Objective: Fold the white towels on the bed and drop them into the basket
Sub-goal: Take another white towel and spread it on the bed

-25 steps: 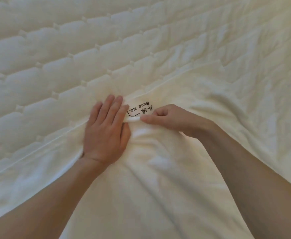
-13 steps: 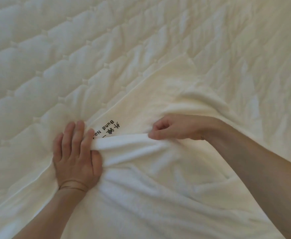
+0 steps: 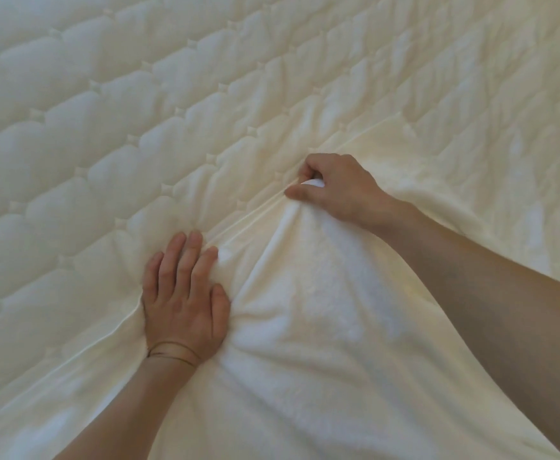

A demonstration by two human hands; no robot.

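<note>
Lying on the quilted bed (image 3: 139, 127), the white towel (image 3: 322, 343) runs its far hem diagonally, near left to far right. The left hand (image 3: 182, 300) presses flat on it, fingers straight; the right hand (image 3: 335, 187) pinches the bunched hem.

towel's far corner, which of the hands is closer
Right. The right hand pinches the towel just short of its corner; the left hand presses the edge farther back.

Quilted white bed (image 3: 112, 104), with a rumpled white towel (image 3: 322, 343) spread directly on it.
</note>
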